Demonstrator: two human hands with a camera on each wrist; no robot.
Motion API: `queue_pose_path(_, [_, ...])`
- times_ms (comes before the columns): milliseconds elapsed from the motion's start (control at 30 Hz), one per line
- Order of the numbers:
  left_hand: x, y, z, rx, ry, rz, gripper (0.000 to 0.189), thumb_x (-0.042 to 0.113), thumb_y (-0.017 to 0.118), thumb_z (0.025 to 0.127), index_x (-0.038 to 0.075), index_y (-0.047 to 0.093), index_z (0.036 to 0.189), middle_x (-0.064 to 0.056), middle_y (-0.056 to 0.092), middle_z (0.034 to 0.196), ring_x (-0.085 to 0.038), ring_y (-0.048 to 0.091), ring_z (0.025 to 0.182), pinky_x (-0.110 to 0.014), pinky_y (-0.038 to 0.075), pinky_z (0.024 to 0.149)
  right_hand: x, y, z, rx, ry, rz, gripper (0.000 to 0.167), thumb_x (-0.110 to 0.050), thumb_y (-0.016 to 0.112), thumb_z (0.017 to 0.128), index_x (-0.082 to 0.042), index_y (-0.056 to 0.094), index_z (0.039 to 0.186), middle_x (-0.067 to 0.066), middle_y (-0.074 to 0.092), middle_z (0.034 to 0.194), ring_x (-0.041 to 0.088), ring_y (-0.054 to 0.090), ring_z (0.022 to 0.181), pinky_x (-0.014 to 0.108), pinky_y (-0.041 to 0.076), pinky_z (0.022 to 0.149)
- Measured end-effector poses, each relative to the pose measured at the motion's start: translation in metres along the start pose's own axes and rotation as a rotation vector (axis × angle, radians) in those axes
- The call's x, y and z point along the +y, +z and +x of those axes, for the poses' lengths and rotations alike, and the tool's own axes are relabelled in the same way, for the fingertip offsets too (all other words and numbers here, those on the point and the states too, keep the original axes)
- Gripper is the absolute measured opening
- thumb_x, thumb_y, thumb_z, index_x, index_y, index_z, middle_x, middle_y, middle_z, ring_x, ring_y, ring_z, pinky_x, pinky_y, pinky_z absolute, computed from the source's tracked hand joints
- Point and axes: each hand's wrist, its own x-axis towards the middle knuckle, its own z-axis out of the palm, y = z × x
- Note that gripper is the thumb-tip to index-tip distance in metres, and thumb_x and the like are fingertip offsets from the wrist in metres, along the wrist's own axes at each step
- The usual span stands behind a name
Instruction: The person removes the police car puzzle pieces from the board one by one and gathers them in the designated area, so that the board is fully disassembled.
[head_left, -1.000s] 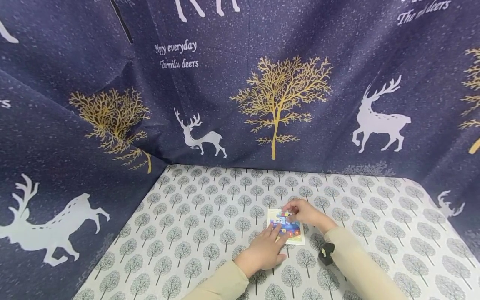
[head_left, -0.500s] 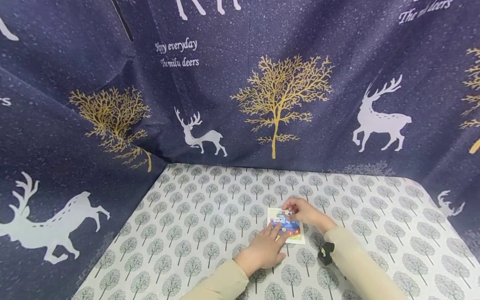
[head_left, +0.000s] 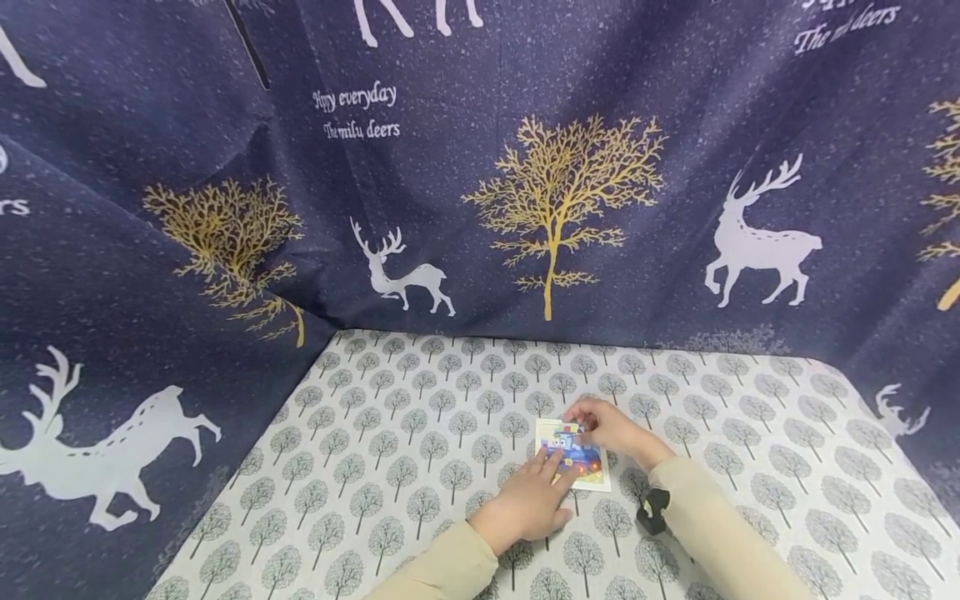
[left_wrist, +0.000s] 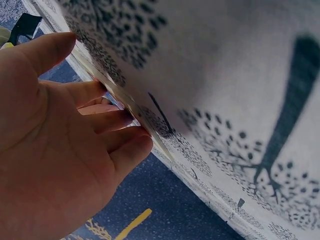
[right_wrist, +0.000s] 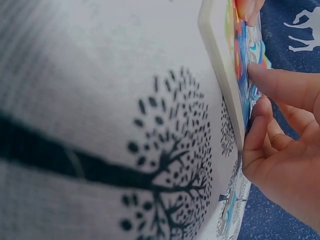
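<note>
A flat, pale-rimmed picture puzzle (head_left: 596,481) with a blue cartoon car lies on the table. In the right wrist view the puzzle board (right_wrist: 220,65) is seen edge-on and looks thick. My left hand (head_left: 528,496) rests on its near left part, fingers spread and fairly straight; the left wrist view shows the left hand (left_wrist: 70,135) with fingertips at the board's edge. At the far right side my right hand (head_left: 609,423) has thumb and fingers curled around a small colourful puzzle piece (head_left: 568,428). In the right wrist view that piece (right_wrist: 266,57) stands slightly proud; the right hand (right_wrist: 290,115) partly covers it.
A white tablecloth (head_left: 420,400) with grey trees covers the table. Dark blue cloth (head_left: 450,183) with deer and golden trees hangs behind and to the left. A black wrist device (head_left: 652,510) sits at the right sleeve. A small coloured flat item (right_wrist: 228,214) shows beyond the board.
Both hands stay in nearly the same place. The small piece at the right fingertips appears to have shifted slightly on the board; the puzzle board has not moved.
</note>
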Motion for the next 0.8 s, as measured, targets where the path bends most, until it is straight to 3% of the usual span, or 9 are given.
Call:
queue_pose_path(400, [-0.001,0.0,0.0,0.005,0.002,-0.009,0.064,0.049,0.05,0.095,0.025,0.031,0.152,-0.008,0.023,0.158,-0.03,0.023,0.144,-0.037,0.028,0.114,-0.001,-0.002,-0.004,0.014,-0.045,0.043,0.018,0.006,0.06,0.084,0.001,0.065,0.101,0.008,0.061,0.087,0.015,0.055,0.078,0.024,0.047,0.073])
queue_pose_path(667, [0.0,-0.002,-0.002,0.006,0.003,-0.015,0.064,0.049,0.05,0.096,0.025,0.031,0.152,-0.007,0.023,0.158,-0.029,0.023,0.144,-0.037,0.029,0.114,0.0,-0.01,-0.007,0.054,-0.005,0.079,0.016,-0.005,0.063,0.088,-0.002,0.067,0.103,0.008,0.064,0.093,0.02,0.06,0.089,0.036,0.048,0.085])
queue_pose_path(800, [0.0,-0.003,-0.003,0.007,0.003,-0.036,0.064,0.047,0.051,0.095,0.025,0.031,0.152,-0.007,0.023,0.158,-0.03,0.023,0.144,-0.038,0.029,0.114,0.002,-0.019,-0.011,0.063,0.059,0.178,0.023,-0.006,0.063,0.087,0.002,0.066,0.109,0.013,0.065,0.1,0.023,0.061,0.091,0.037,0.053,0.082])
